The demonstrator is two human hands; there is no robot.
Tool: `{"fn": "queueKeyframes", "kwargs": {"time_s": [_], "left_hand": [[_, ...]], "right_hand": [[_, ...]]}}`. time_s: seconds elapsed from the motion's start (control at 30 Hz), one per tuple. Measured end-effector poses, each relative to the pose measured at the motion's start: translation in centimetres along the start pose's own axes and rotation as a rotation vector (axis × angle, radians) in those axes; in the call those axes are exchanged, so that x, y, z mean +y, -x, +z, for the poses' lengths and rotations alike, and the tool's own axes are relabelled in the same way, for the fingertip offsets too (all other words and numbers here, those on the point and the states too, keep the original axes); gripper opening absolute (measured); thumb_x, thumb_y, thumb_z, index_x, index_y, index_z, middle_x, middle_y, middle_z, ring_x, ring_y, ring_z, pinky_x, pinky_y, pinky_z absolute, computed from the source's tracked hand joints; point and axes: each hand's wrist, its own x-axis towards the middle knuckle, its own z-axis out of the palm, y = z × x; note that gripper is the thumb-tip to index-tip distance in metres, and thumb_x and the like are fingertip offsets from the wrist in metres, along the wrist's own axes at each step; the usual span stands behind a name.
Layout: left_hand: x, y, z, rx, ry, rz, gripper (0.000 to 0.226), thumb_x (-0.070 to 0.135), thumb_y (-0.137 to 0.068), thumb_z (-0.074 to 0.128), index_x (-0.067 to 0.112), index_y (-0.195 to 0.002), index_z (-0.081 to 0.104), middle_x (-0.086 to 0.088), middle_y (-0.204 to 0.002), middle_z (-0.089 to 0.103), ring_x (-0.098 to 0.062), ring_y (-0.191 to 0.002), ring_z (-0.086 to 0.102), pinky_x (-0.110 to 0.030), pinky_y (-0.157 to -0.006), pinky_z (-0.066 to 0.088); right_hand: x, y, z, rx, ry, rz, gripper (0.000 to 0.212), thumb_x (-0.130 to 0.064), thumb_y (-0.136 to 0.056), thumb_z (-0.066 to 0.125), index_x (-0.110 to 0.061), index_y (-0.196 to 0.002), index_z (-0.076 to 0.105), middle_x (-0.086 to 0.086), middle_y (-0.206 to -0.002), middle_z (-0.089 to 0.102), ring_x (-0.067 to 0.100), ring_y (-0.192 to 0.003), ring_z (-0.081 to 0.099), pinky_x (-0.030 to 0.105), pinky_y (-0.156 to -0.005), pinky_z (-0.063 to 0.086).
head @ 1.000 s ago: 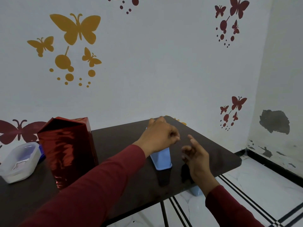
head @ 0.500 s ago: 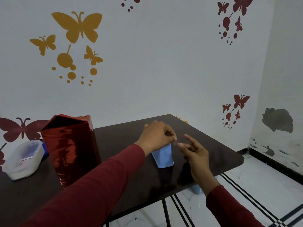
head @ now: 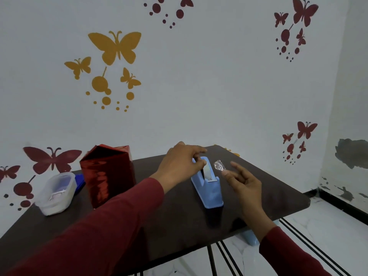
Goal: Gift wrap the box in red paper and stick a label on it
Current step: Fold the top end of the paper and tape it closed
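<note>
The box wrapped in shiny red paper (head: 107,174) stands upright on the left part of the dark table (head: 179,222). A blue tape dispenser (head: 211,192) sits at the table's middle. My left hand (head: 179,166) reaches over its top, fingers curled on the roll end. Just right of the dispenser, my right hand (head: 245,186) holds a short piece of clear tape (head: 219,166) at its fingertips, the strip sticking up and free of the dispenser. No label is in view.
A translucent plastic tub (head: 55,193) sits at the far left with a blue object (head: 79,183) behind it. The table's right edge (head: 298,206) drops to a white tiled floor. A light blue object (head: 250,238) shows under the table edge.
The piece of tape has come away from the dispenser and now hangs from my right fingertips. My left hand has lifted slightly, uncovering the dispenser. The camera has come closer.
</note>
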Motion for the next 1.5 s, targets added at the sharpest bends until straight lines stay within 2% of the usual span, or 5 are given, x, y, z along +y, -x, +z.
{"fn": "queueKeyframes", "kwargs": {"time_s": [0.37,0.6,0.73,1.27,1.5], "left_hand": [[-4.1,3.7,-14.7,0.258,-0.156,-0.015,0.024,0.047,-0.095,0.065,0.039,-0.116,0.072,0.026,-0.086,0.069,0.006,-0.082,0.053,-0.027,-0.080,0.045],[-8.8,7.5,-21.6,0.004,-0.264,-0.270,0.071,0.074,-0.063,0.082,0.040,-0.124,0.067,0.024,-0.110,0.062,-0.004,-0.105,0.052,-0.031,-0.088,0.047],[-11.0,7.8,-21.8,-0.068,-0.228,-0.313,0.047,0.055,-0.073,0.086,0.033,-0.113,0.076,0.018,-0.103,0.070,-0.003,-0.095,0.060,-0.029,-0.083,0.050],[-15.7,5.4,-17.6,0.056,0.341,-0.562,0.013,0.022,-0.088,0.080,0.011,-0.094,0.081,-0.001,-0.098,0.079,-0.011,-0.087,0.070,-0.023,-0.078,0.057],[-17.5,6.5,-16.4,0.267,0.648,-0.737,0.050,0.022,-0.062,0.099,0.019,-0.107,0.076,-0.005,-0.098,0.078,-0.020,-0.094,0.076,-0.039,-0.097,0.058]], "right_hand": [[-7.4,1.3,14.4,-0.371,0.109,-0.108,0.036,-0.025,-0.092,0.077,-0.029,-0.127,0.069,-0.007,-0.095,0.080,0.011,-0.070,0.072,0.021,-0.070,0.054],[-7.9,0.8,22.9,-0.500,0.398,-0.167,0.061,-0.033,-0.089,0.074,-0.038,-0.146,0.052,-0.015,-0.125,0.069,-0.006,-0.091,0.062,0.012,-0.077,0.045],[-6.7,0.4,25.8,-0.593,0.399,-0.009,0.075,-0.030,-0.093,0.070,-0.034,-0.157,0.033,-0.002,-0.150,0.054,0.018,-0.129,0.056,0.028,-0.099,0.045],[-4.9,0.0,27.3,-0.610,0.139,0.258,0.071,-0.021,-0.099,0.064,-0.046,-0.155,0.029,-0.010,-0.154,0.050,0.014,-0.120,0.063,0.041,-0.096,0.047],[-5.1,0.2,27.9,-0.626,0.234,0.279,0.104,-0.013,-0.080,0.079,-0.052,-0.156,0.020,-0.006,-0.152,0.049,0.018,-0.122,0.058,0.041,-0.094,0.036]]}}
